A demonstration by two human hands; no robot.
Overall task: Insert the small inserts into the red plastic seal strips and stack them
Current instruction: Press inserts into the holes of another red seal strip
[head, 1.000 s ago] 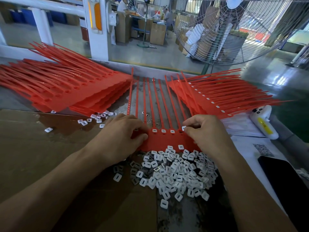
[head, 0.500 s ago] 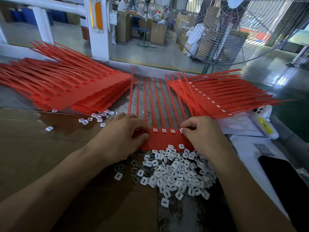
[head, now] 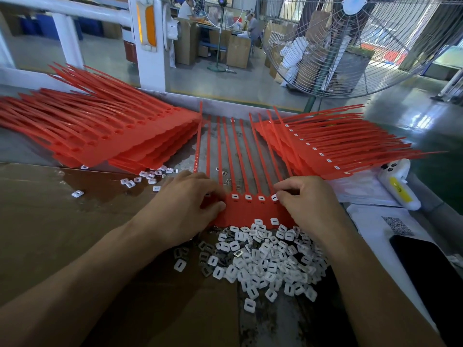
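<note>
Factory floor stretches beyond the worktable (head: pixel 250 107), with a large wire-guarded fan (head: pixel 355 43) standing just past its far edge and cardboard boxes further back. On the table, a joined sheet of red seal strips (head: pixel 250 209) lies flat in the middle, its thin tails running away from the person toward the far edge. Three white inserts (head: pixel 248 197) sit seated in a row along its head end. The left hand (head: pixel 185 204) rests on the sheet's left side with curled fingers and the thumb pressed against the red plastic, pinning it down. The right hand (head: pixel 308 201) is curled at the sheet's right end, its fingertips pinching a white insert (head: pixel 274 197) at the next slot in the row. A loose heap of white inserts (head: pixel 265 261) lies just in front of the sheet, between the two forearms, mixed with some small metal clips. To the left is a fanned stack of bare red strips (head: pixel 105 136); to the right, another stack of strips with white inserts fitted (head: pixel 333 151). A few stray inserts (head: pixel 150 176) lie near the left stack. At the right edge sit a white handheld device (head: pixel 398 184), a sheet with a QR code (head: pixel 395 225) and a dark phone (head: pixel 431 276)
</note>
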